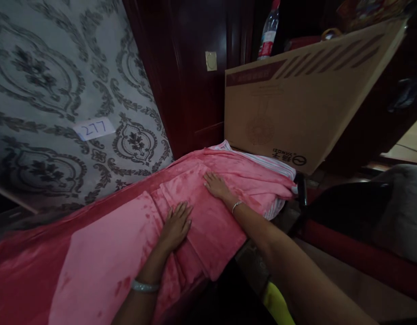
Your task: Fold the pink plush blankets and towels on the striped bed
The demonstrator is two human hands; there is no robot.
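Your forearms [296, 271] extend over the pink blanket [211, 230], left hand [176, 225] and right hand [216, 185] flat, slightly spread, right nearer its far edge.

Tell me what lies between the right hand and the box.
In the head view, the pink cloth, then a strip of striped cloth, lies between the right hand and the box.

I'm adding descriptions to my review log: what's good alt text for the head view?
A left hand and right hand rest on a partly folded pink blanket. Beyond are patterned wallpaper, a paper marked 277 and a cardboard box.
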